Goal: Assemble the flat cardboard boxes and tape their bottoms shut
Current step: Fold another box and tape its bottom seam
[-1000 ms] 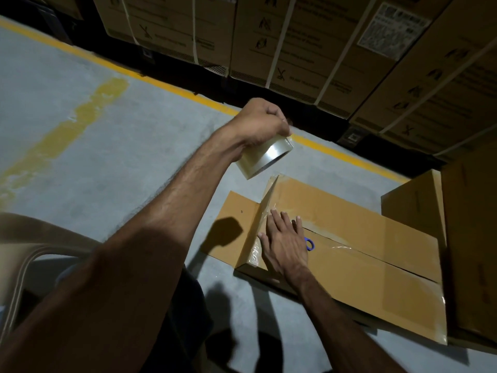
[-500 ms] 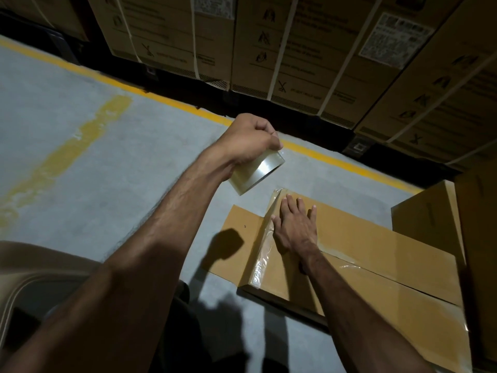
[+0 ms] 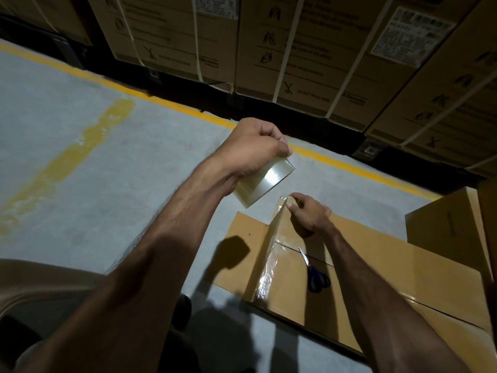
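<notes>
We grip the tape roll in the left hand, raised above the floor; the right hand pinches the tape strip (far end) on the cardboard box, which lies on the floor.

Left hand raised on an outstretched bare forearm, fingers curling in a tight grip, right hand reaching forward lower down, fingertips pinching
</notes>
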`<state>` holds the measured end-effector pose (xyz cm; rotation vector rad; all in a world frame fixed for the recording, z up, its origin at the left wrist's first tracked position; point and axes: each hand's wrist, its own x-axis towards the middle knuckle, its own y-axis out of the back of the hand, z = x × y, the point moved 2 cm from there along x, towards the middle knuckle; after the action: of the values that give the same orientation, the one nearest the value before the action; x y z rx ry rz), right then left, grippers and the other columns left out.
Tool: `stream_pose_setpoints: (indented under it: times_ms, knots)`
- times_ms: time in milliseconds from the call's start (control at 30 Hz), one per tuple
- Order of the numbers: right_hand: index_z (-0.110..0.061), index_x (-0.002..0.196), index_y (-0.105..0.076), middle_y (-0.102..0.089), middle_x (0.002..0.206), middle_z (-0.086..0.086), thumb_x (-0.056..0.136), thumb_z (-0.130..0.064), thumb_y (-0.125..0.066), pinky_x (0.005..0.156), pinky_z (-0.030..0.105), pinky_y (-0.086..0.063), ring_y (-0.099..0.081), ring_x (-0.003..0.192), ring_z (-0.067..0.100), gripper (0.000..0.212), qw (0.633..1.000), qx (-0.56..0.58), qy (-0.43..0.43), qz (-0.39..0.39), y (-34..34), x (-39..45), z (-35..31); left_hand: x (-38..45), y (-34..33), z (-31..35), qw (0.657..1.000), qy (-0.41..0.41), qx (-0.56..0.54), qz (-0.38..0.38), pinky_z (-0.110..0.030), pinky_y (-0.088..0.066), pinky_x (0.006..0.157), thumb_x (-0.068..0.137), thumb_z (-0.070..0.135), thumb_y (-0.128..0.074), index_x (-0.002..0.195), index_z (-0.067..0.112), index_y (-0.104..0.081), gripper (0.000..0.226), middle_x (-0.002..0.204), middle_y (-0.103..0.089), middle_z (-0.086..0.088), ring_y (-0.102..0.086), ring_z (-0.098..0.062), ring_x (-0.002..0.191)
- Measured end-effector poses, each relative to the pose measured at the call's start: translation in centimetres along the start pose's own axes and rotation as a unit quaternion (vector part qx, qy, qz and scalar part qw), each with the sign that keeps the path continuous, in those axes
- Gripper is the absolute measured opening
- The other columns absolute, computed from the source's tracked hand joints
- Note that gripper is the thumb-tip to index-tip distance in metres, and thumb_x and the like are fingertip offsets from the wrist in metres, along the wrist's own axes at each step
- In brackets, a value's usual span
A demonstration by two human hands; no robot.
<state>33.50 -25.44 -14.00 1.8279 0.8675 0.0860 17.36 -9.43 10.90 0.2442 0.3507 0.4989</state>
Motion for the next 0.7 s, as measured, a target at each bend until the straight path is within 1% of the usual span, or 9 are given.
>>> stream_pose_setpoints:
  times_ms: [67, 167, 233, 300, 333, 400, 433, 500, 700]
  knots:
    - [-0.042, 0.137, -0.062, -0.063, 0.139, -0.005, 0.107, -0.05, -0.051, 0.112, 0.05, -0.023, -0.051, 0.132, 0.025, 0.033, 0.999, 0.024, -0.002, -0.046, 0.2, 1.3, 0.3, 0.1, 0.1, 0.0, 1.0, 0.0, 0.002, -0.002, -0.007, -0.039, 0.047, 0.093, 0.016, -0.073, 0.09, 0.012, -0.075, 0.005, 0.088, -0.068, 0.008, -0.054, 0.0, 0.075]
    - [-0.053, 0.114, -0.067, -0.063, 0.128, -0.012, 0.096, -0.056, -0.056, 0.11, 0.053, -0.037, -0.057, 0.118, 0.019, 0.021, 0.991, 0.072, -0.006, -0.112, 0.5, 3.3, 1.1, 0.2, 0.2, -0.1, 1.0, 0.002, 0.008, -0.001, -0.015, -0.041, 0.054, 0.093, 0.017, -0.073, 0.086, 0.015, -0.074, 0.007, 0.087, -0.069, 0.008, -0.055, -0.002, 0.075]
    - [-0.038, 0.115, -0.071, -0.065, 0.118, -0.006, 0.103, -0.038, -0.059, 0.094, 0.033, -0.046, -0.058, 0.103, 0.015, 0.017, 0.985, 0.111, 0.006, -0.132, 1.2, 3.5, 0.5, 0.2, 0.2, -0.2, 1.0, 0.007, 0.008, 0.001, -0.018, -0.041, 0.058, 0.093, 0.017, -0.074, 0.085, 0.015, -0.073, 0.008, 0.084, -0.068, 0.008, -0.056, -0.004, 0.075]
    - [-0.021, 0.114, -0.072, -0.066, 0.112, -0.002, 0.107, -0.023, -0.058, 0.08, 0.024, -0.045, -0.059, 0.1, 0.018, 0.016, 0.984, 0.12, 0.005, -0.134, 1.5, 3.9, 0.0, 0.2, 0.1, -0.2, 1.0, 0.011, 0.01, 0.003, -0.023, -0.039, 0.061, 0.093, 0.018, -0.073, 0.085, 0.015, -0.073, 0.009, 0.083, -0.067, 0.009, -0.056, -0.005, 0.075]
    - [-0.022, 0.107, -0.073, -0.068, 0.113, 0.0, 0.106, -0.024, -0.059, 0.081, 0.026, -0.045, -0.061, 0.104, 0.022, 0.014, 0.984, 0.119, -0.004, -0.132, 1.5, 4.0, -0.1, 0.2, 0.1, -0.2, 1.0, 0.013, 0.013, 0.003, -0.023, -0.039, 0.061, 0.093, 0.018, -0.073, 0.085, 0.015, -0.074, 0.009, 0.084, -0.067, 0.008, -0.056, -0.006, 0.075]
    - [-0.031, 0.092, -0.075, -0.071, 0.112, -0.004, 0.097, -0.038, -0.062, 0.094, 0.037, -0.048, -0.063, 0.11, 0.026, 0.015, 0.985, 0.114, -0.02, -0.129, 1.2, 4.6, -0.1, 0.2, -0.1, -0.2, 1.0, 0.015, 0.017, 0.002, -0.022, -0.04, 0.059, 0.093, 0.019, -0.073, 0.086, 0.015, -0.074, 0.008, 0.084, -0.068, 0.007, -0.055, -0.006, 0.073]
    - [-0.037, 0.09, -0.076, -0.071, 0.11, -0.009, 0.088, -0.048, -0.061, 0.103, 0.047, -0.047, -0.063, 0.11, 0.025, 0.018, 0.986, 0.105, -0.03, -0.126, 0.8, 5.0, 0.3, 0.2, -0.2, -0.1, 1.0, 0.015, 0.019, 0.001, -0.021, -0.04, 0.057, 0.093, 0.019, -0.073, 0.086, 0.015, -0.074, 0.008, 0.084, -0.068, 0.007, -0.055, -0.005, 0.072]
    - [-0.053, 0.09, -0.072, -0.069, 0.106, -0.015, 0.079, -0.059, -0.054, 0.108, 0.061, -0.042, -0.062, 0.109, 0.024, 0.021, 0.987, 0.091, -0.031, -0.127, -0.8, 7.1, 2.2, 0.1, -0.4, 0.0, 1.0, 0.016, 0.024, -0.002, -0.02, -0.039, 0.056, 0.093, 0.019, -0.073, 0.087, 0.015, -0.074, 0.008, 0.085, -0.068, 0.007, -0.055, -0.004, 0.071]
    - [-0.032, 0.084, -0.07, -0.068, 0.101, -0.004, 0.082, -0.063, -0.048, 0.108, 0.064, -0.041, -0.062, 0.103, 0.028, 0.038, 0.989, 0.063, -0.03, -0.134, -1.3, 7.7, 1.8, 0.0, -0.7, 0.0, 0.999, 0.019, 0.026, -0.007, -0.026, -0.038, 0.063, 0.094, 0.019, -0.072, 0.085, 0.016, -0.073, 0.009, 0.091, -0.069, 0.006, -0.055, -0.008, 0.079]
